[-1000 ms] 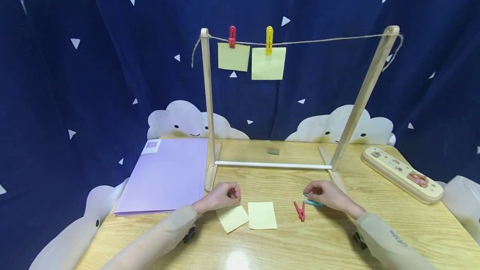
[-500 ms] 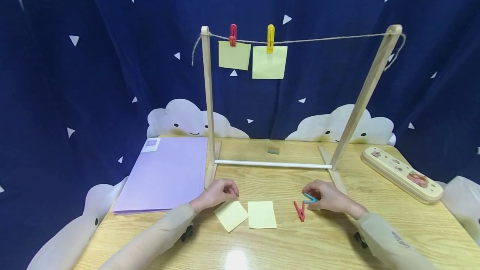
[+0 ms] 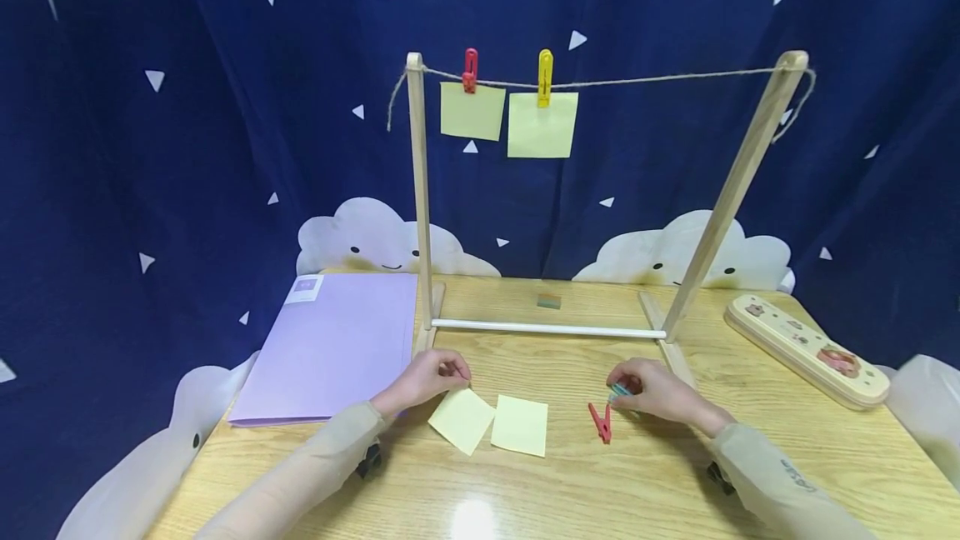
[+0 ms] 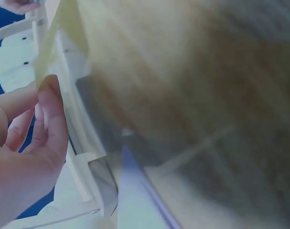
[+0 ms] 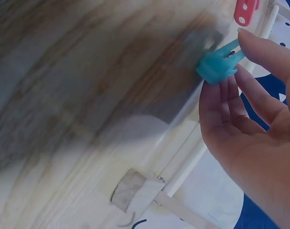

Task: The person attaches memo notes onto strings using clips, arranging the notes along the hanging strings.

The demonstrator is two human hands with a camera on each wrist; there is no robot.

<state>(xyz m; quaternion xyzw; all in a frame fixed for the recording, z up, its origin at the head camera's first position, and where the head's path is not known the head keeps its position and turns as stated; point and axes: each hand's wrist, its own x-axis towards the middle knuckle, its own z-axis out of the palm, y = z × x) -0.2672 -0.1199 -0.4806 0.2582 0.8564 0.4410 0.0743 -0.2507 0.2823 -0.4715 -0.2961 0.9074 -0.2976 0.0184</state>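
My left hand (image 3: pixel 429 377) pinches the top corner of a pale yellow sticky note (image 3: pixel 462 421) between thumb and finger. In the left wrist view the note (image 4: pixel 74 26) rises from the fingertips at a slant. A second yellow note (image 3: pixel 520 426) lies on the table just right of it. My right hand (image 3: pixel 651 388) holds a light blue clothespin (image 5: pixel 216 66) between thumb and fingers, partly hidden by the hand in the head view. Next to that hand, a red clothespin (image 3: pixel 602 423) lies on the table.
A wooden stand with a string (image 3: pixel 660 80) rises behind the hands. From it hang two yellow notes, under a red clothespin (image 3: pixel 470 71) and a yellow one (image 3: pixel 545 77). A purple folder (image 3: pixel 345 348) lies left, a cream pencil case (image 3: pixel 806 348) right.
The left hand has shifted slightly left and up, and the pinched note has turned with it. The second note now lies slightly turned. The blue clothespin has been lifted and turned in the right fingers.
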